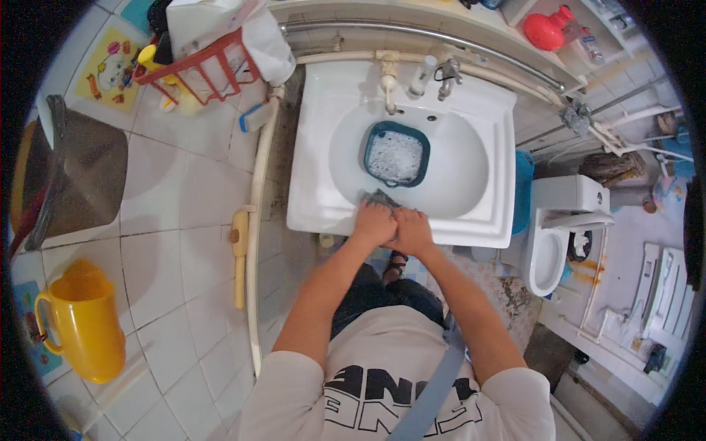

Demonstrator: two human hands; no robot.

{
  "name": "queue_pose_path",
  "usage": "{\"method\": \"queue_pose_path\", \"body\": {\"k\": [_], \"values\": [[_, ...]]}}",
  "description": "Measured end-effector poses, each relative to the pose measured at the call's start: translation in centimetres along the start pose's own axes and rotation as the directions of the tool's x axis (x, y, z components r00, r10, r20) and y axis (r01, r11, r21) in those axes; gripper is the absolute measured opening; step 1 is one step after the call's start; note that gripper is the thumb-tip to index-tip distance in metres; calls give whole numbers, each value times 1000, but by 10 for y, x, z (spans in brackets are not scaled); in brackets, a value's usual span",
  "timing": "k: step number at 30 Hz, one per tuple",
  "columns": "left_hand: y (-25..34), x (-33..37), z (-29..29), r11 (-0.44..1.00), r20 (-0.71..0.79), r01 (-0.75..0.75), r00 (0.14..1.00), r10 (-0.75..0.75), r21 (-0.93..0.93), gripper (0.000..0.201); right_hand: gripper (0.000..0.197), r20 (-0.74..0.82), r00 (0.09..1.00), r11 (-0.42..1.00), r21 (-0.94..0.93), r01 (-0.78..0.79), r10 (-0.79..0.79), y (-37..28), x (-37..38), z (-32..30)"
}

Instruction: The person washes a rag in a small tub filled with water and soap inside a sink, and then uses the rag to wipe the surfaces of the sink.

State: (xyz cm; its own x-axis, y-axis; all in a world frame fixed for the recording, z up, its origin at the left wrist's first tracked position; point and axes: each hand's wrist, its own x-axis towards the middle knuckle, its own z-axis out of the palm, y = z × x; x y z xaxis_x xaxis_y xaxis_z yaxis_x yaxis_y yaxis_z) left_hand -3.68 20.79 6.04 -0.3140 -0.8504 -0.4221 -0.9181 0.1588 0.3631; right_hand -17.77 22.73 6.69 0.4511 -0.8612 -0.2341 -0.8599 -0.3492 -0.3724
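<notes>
My left hand (pixel 373 223) and my right hand (pixel 412 231) are side by side over the near rim of a white washbasin (pixel 312 147). The fingers of both are closed on a bunched dark grey cloth (pixel 380 197). Part of it sticks out past the left hand toward the bowl; the rest is hidden in the grip. Just beyond the hands, a dark blue square tub (pixel 397 181) rests in the bowl. White suds (pixel 397 153) float on the water inside it.
Behind the tub stand a pale tap (pixel 389 87), a metal tap (pixel 446 79) and a clear container (pixel 421 76). A red basket (pixel 202 77), a brush (pixel 256 117) and a yellow jug (pixel 87 323) are on the left. On the right is a white toilet (pixel 546 268).
</notes>
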Motion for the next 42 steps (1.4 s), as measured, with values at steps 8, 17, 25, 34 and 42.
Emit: {"method": "queue_pose_path", "body": {"k": [8, 17, 25, 34, 42], "values": [[60, -3, 41, 983, -384, -182, 909, 163, -15, 50, 83, -74, 997, 971, -239, -18, 0, 59, -39, -15], [-64, -78, 15, 994, -478, 90, 877, -53, 56, 64, 74, 26, 943, 942, -32, 333, -332, -50, 38, 31], [-100, -106, -3, 954, -510, 297, 825, -244, 24, 55, 63, 62, 931, 930, -54, 363, -359, -122, 67, 32], [-98, -88, -19, 966, -440, 254, 862, -252, -55, 57, 67, 43, 891, 855, -264, 446, -452, -96, 79, 57], [-148, -24, -61, 968, -480, 196, 872, -100, 155, 55, 82, 230, 936, 952, -89, 292, -266, -115, 138, 11]]}}
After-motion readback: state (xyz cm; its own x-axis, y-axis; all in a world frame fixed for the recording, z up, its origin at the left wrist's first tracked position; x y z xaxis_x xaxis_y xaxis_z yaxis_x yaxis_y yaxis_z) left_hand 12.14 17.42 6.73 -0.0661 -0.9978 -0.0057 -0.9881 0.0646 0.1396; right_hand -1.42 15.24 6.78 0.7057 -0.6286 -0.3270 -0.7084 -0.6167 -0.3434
